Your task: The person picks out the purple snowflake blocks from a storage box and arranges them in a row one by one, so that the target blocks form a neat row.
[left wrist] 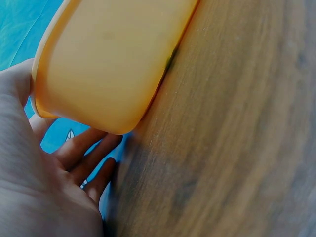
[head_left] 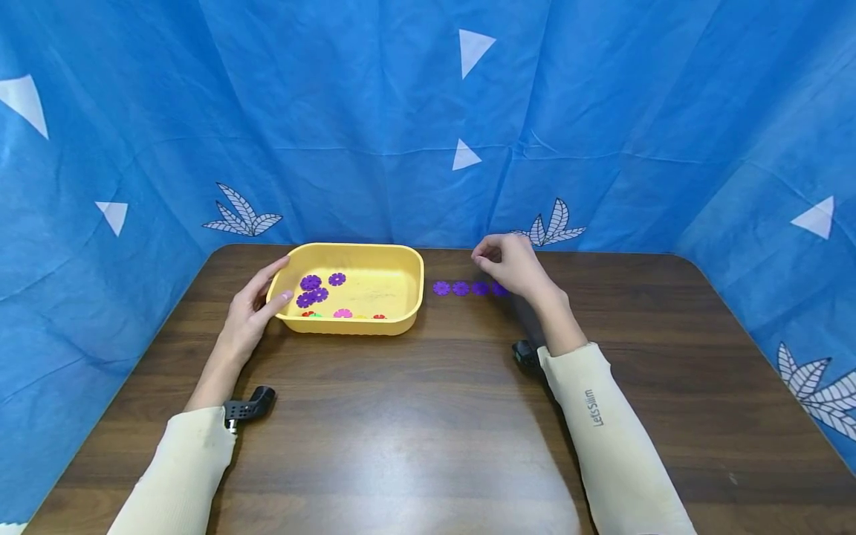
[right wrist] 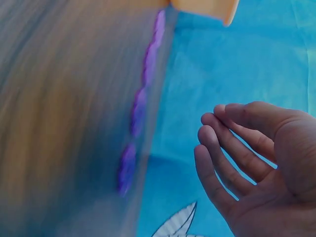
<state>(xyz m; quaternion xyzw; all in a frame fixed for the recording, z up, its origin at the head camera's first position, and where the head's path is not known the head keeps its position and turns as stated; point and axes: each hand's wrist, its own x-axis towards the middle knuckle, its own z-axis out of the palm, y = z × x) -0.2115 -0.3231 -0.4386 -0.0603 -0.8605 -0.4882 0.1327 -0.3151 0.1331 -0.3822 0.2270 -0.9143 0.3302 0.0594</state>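
- Yellow tub point(head_left: 354, 327) gripped at its end by left hand point(head_left: 244, 316); thumb laid over rim, other fingers set round the outside.
- Tub positioned just right of left hand, on wooden counter point(head_left: 374, 416).
- Purple flower pieces point(head_left: 310, 283) clustered inside tub, near left thumb; one more purple piece point(head_left: 337, 279) placed a little further right of that thumb.
- Pink piece point(head_left: 343, 313), green piece point(head_left: 316, 316) and red piece point(head_left: 380, 317) seen along tub's near wall, right of left thumb, partly hidden by that wall.
- Right hand point(head_left: 518, 267) raised over counter; fingers loosely bent, thumb brought close to index finger, nothing seen held.
- Four purple discs point(head_left: 461, 288) laid in a row on counter, between tub and right hand; rightmost one partly covered by right hand in head view.
- Small black camera point(head_left: 250, 405) worn at left wrist, another by right wrist.
- Cream sleeves point(head_left: 615, 446) worn behind both hands.
- Blue curtain point(head_left: 374, 89) hung beyond both hands, printed with white triangles and leaves.
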